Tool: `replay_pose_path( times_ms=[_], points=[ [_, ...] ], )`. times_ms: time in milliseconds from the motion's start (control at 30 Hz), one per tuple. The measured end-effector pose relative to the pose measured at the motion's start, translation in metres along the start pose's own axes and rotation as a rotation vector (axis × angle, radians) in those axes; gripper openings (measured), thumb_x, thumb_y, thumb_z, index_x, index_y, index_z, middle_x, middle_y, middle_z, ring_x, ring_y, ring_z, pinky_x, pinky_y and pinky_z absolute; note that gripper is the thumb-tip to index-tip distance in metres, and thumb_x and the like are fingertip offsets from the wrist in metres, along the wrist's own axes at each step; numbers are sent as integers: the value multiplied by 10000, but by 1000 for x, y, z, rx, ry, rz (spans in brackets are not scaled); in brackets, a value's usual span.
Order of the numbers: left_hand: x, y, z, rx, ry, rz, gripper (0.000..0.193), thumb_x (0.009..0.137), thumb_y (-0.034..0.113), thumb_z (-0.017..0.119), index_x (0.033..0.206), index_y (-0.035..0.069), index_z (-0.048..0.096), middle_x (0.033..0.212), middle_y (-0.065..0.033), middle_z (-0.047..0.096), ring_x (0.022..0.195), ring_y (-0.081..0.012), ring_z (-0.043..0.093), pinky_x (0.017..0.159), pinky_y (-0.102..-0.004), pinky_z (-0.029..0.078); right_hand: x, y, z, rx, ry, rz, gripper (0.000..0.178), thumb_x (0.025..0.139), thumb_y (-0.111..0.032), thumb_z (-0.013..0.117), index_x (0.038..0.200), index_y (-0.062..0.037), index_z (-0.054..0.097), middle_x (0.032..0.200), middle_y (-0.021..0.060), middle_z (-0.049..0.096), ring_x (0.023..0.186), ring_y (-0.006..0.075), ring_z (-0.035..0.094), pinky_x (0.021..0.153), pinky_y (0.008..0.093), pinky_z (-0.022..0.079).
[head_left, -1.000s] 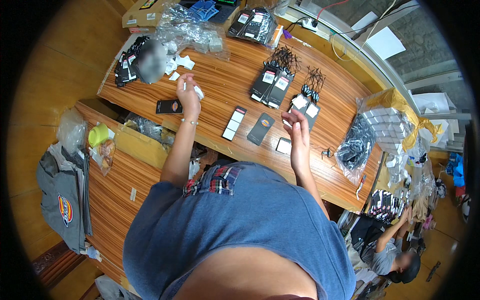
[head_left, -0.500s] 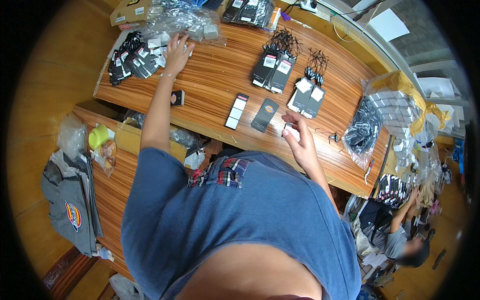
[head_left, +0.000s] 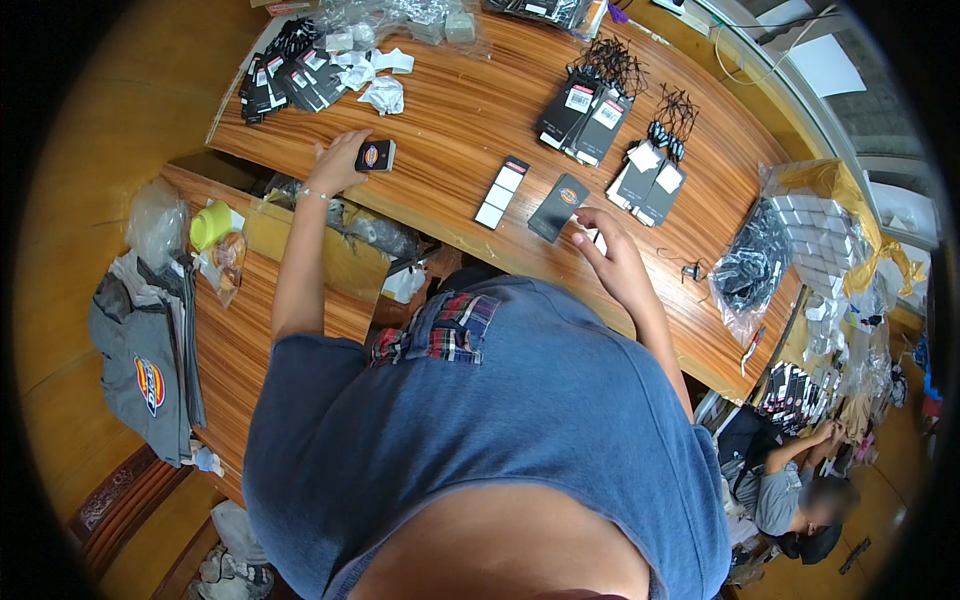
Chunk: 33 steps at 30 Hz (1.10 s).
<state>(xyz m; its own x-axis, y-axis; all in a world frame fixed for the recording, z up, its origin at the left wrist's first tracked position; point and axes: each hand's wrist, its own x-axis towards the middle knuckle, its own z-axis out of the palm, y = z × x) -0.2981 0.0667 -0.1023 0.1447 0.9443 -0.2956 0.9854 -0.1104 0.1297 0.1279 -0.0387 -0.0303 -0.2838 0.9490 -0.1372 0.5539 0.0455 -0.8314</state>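
My left hand point(head_left: 340, 163) is beside a short stack of small black hang tags point(head_left: 375, 156) near the table's front edge. Its fingers are stretched out along the stack's far side and hold nothing that I can see. On the right, my right hand point(head_left: 618, 262) has its fingers curled around a small white piece point(head_left: 599, 240), mostly hidden in the hand. Its fingertips reach toward a black hang tag point(head_left: 558, 208) lying flat with a round logo. Left of that lies a black strip with white labels point(head_left: 502, 192).
Black tags with cords point(head_left: 585, 120) and more corded tags point(head_left: 647, 185) lie farther back. Loose tags point(head_left: 290, 82) and crumpled white paper point(head_left: 383, 95) are at far left. A bag of black cords point(head_left: 748, 255) sits right. Another person point(head_left: 785, 490) works at lower right.
My left hand has drawn back from the crumpled paper to the small tag stack. My right hand has shifted slightly toward the flat black tag. The view has shifted a little.
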Motion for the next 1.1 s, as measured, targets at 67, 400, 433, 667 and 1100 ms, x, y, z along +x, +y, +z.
replay_pose_path(
  times_ms=[67, 400, 433, 667, 1100],
  points=[
    [5, -1, 0, 0, -15, 9, 751, 547, 161, 759, 1214, 118, 415, 1212, -80, 462, 1160, -265, 414, 919, -588, 254, 5, 0, 2, -9, -26, -15, 301, 827, -189, 565, 1057, 2, 536, 999, 173, 569, 921, 295, 561, 775, 359, 448],
    [1, -1, 16, -55, 159, 134, 571, 563, 193, 716, 1040, -14, 478, 1028, -172, 542, 976, -344, 516, 814, -384, 436, 52, 58, 35, -656, 159, -44, 431, 673, -205, 702, 1019, -13, 531, 985, 127, 538, 956, 291, 501, 786, 388, 430],
    [-4, 10, 10, -65, 136, 75, 568, 568, 191, 717, 1038, -15, 475, 1014, -175, 551, 951, -349, 526, 796, -387, 444, 57, 58, 39, -728, 171, -18, 462, 658, -218, 714, 1029, -22, 522, 1010, 118, 527, 985, 287, 487, 796, 391, 426],
    [-31, 63, 8, -830, 364, -37, 494, 669, 192, 720, 1053, 7, 468, 944, -111, 593, 816, -224, 588, 714, -342, 474, 70, 57, 49, -729, -25, 215, 684, 556, -268, 793, 1105, -43, 454, 1091, 131, 485, 1077, 299, 434, 835, 471, 386],
    [-53, 179, 18, -2215, -379, -62, 542, 909, 440, 353, 1279, 44, 356, 1190, -127, 496, 1084, -224, 502, 939, -389, 390, 54, 82, 39, -36, -67, 114, 468, 655, -26, 679, 1044, -22, 419, 791, 106, 564, 786, 243, 567, 724, 314, 445]
  ],
)
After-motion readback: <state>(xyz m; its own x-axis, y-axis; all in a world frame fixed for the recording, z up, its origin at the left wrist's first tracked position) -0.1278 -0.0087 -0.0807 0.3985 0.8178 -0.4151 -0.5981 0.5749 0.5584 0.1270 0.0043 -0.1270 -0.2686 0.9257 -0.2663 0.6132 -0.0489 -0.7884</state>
